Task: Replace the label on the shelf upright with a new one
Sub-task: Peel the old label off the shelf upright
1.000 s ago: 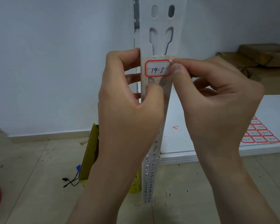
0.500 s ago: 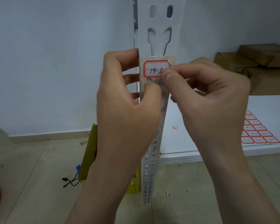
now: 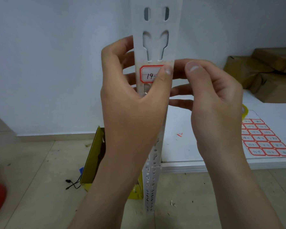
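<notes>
Red-bordered label reading "14-", left hand thumb pressing it, right hand fingers loose.

Matt white metal upright, paper label

Left thumb covers right part of label; only "14-" legible. Upright cut off at top edge, mid-section hidden behind left hand. Sheet writing too small to read.

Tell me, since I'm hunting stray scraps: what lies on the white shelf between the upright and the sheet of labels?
In the head view, only a small red-and-white scrap on the shelf, between the upright and label sheet.
</notes>
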{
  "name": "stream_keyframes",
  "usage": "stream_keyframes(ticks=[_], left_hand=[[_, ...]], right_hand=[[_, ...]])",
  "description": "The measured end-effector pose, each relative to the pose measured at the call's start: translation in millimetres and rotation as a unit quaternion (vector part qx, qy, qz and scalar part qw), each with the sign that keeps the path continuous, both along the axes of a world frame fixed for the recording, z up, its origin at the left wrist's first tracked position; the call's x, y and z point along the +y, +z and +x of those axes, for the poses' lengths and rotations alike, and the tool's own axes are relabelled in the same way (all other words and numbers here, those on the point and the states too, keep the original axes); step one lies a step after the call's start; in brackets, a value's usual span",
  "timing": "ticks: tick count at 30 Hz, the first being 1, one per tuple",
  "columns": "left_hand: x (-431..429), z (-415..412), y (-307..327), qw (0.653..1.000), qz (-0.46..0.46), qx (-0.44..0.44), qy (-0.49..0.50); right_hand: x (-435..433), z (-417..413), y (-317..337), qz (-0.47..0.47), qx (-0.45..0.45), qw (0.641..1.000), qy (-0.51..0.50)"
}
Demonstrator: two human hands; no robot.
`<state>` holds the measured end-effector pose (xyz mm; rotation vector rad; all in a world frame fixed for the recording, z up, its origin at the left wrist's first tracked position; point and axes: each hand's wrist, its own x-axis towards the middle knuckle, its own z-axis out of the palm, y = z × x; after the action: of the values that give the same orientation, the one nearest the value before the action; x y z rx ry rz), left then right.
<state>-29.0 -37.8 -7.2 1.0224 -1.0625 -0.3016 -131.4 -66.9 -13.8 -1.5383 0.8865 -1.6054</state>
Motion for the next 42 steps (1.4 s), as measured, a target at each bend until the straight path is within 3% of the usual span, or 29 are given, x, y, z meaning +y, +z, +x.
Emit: stream_keyframes(ticks=[42], left_hand=[[-1.2, 6.6, 2.1, 0.999, -0.003, -0.025, 0.024]], right_hand=[[-1.1, 0.3, -3.4, -0.030, -0.011, 0.999, 0.008]])
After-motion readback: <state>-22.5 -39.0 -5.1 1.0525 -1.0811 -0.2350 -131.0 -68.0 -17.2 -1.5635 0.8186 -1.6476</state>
